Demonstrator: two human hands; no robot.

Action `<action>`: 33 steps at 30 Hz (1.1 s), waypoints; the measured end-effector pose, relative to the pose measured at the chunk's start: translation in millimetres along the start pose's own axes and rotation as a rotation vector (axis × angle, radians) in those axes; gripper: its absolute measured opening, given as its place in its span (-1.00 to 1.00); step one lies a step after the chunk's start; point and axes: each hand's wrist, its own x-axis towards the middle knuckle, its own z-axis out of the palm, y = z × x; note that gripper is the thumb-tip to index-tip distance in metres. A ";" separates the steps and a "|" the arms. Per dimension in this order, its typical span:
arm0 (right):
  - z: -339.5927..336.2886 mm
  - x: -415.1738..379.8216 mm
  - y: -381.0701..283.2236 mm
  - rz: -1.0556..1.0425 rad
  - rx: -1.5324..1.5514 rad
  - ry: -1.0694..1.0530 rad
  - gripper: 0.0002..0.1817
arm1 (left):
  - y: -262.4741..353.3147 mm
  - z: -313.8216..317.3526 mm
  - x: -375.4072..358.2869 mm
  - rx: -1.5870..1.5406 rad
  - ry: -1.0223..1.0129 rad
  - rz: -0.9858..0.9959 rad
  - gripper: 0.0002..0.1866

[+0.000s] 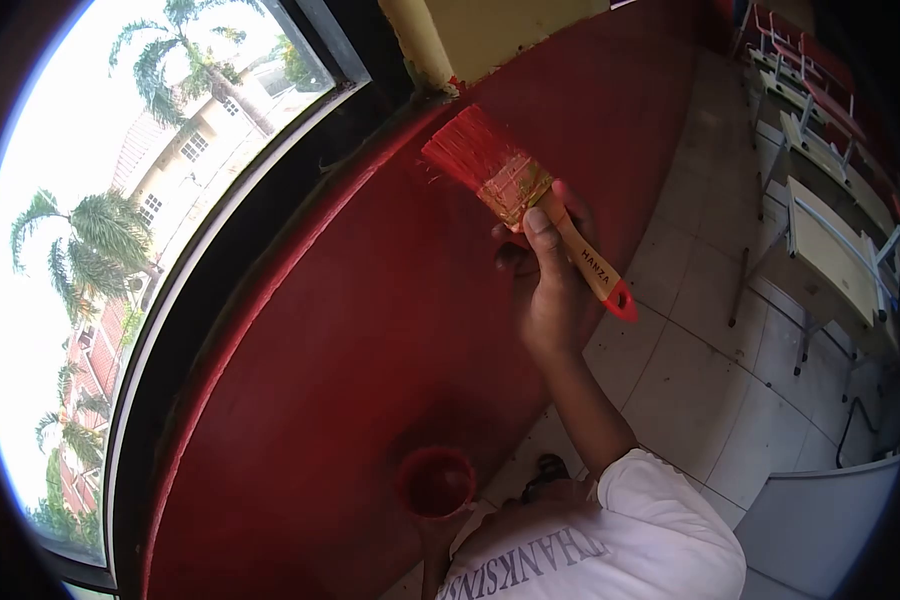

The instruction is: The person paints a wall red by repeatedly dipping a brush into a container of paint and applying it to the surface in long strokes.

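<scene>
My right hand [550, 260] grips a wide paintbrush [515, 180] by its wooden handle, thumb in front. The handle has a red tip and the word HANZA. Red paint coats the bristles, which point up and left in front of the red wall [350, 340], just below the window ledge; whether they touch the wall I cannot tell. Low in the view, my left hand [448, 525] is at a round red container [437, 482] with its opening facing up. The container hides most of that hand's fingers.
At the left is a dark-framed window [220, 185], with palm trees and buildings outside. A yellow wall section [500, 35] meets the red paint at the top. Desks [830, 245] and chairs line the right side over a tiled floor [690, 385]. A grey surface [820, 520] stands at lower right.
</scene>
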 end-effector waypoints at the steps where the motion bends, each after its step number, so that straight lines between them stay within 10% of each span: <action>1: 1.7 -0.5 0.9 -0.003 0.008 0.001 -0.59 | -0.5 -0.8 -0.5 0.001 0.007 -0.002 -0.14; 33: -20.5 -13.3 18.0 0.093 -0.218 0.104 -0.65 | -3.1 -6.5 9.7 -0.087 -0.041 0.002 -0.19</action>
